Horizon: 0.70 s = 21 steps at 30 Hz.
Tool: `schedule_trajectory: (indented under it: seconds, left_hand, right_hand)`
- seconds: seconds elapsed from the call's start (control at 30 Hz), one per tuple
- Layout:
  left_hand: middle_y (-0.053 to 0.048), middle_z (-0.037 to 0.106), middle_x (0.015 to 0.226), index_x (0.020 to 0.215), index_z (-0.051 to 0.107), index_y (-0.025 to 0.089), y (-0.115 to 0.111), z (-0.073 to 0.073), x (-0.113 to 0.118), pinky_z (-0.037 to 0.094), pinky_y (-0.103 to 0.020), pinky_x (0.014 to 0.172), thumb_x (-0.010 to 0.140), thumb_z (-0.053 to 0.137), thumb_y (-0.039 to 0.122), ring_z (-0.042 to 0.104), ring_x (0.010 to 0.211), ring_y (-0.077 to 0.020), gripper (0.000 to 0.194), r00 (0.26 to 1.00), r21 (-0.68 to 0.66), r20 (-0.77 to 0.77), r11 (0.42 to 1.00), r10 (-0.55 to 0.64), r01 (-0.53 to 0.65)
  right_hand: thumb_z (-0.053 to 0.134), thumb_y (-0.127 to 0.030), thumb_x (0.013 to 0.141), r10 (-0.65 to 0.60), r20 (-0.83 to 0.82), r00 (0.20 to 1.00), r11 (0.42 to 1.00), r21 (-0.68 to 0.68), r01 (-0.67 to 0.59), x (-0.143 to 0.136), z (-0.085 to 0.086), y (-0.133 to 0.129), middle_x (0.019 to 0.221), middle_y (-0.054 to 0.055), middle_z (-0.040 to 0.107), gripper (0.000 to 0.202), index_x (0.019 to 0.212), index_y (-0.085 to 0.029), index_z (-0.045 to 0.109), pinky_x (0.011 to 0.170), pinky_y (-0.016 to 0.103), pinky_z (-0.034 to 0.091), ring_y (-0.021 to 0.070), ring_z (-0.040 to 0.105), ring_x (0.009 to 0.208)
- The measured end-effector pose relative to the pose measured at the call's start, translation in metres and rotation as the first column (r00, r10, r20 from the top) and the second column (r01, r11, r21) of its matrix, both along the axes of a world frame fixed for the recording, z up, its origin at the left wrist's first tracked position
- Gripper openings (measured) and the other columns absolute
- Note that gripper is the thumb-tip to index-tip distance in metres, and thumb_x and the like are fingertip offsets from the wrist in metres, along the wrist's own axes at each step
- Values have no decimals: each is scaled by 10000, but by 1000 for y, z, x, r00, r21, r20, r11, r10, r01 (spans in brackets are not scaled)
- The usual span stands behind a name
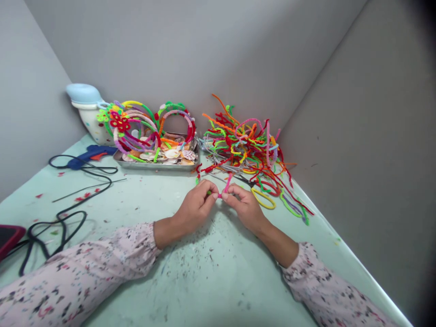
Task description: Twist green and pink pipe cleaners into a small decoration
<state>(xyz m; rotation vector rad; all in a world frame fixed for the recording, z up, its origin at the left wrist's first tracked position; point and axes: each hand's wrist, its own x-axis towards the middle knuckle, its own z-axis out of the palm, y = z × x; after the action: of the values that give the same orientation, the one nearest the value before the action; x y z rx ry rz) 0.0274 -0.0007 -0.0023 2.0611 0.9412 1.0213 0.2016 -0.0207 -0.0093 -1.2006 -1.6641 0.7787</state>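
Over the middle of the table, my left hand (pixel 197 202) and my right hand (pixel 245 208) meet, thumbs and fingertips pinched on a pink pipe cleaner (pixel 227 182). One end of it sticks up from between the fingers of my right hand. A short pink stretch shows between the two thumbs. A bit of green also shows at my left fingertips; whether it joins the pink one I cannot tell. Just beyond my right hand lie scissors (pixel 263 199) with yellow and red handles, partly under other pipe cleaners.
A tangled heap of colourful pipe cleaners (pixel 245 145) lies at the back right. A metal tray (pixel 158 167) holds shells and wrapped headbands (pixel 136 122). At the left are a blue glue gun (pixel 88 156), black cable (pixel 63 218), a lidded tumbler (pixel 86 109) and a red-edged device (pixel 12 238).
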Motion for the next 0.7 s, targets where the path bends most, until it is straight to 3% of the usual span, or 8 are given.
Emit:
schedule_trajectory:
  seconds: [0.3, 0.53, 0.7]
  left_hand:
    - [-13, 540, 811, 846, 525, 163, 0, 0, 0, 387, -278, 719, 885, 434, 186, 501, 772, -149, 101, 1000, 16, -11, 1000, -12, 12]
    - [10, 526, 724, 878, 522, 173, 0, 1, 0, 368, -243, 624, 898, 434, 260, 477, 688, -136, 125, 996, -97, 74, 994, 54, -46]
    - [38, 483, 624, 885, 521, 180, 0, 0, 0, 342, -227, 565, 897, 444, 286, 441, 597, -118, 131, 992, -162, 106, 985, 69, -52]
  right_hand:
    - [568, -333, 845, 4, -38, 999, 999, -51, -6, 0, 1, 1, 709, -20, 522, 185, 713, -202, 566, 648, 267, 411, 141, 499, 700]
    - [647, -302, 802, -113, 98, 989, 971, 223, 89, -1, -2, 0, 937, 20, 609, 137, 903, -222, 601, 877, 356, 430, 193, 568, 935]
    - [666, -267, 794, -205, 143, 968, 914, 382, 138, -1, -5, -1, 936, 19, 605, 172, 929, -235, 565, 893, 383, 434, 202, 574, 957]
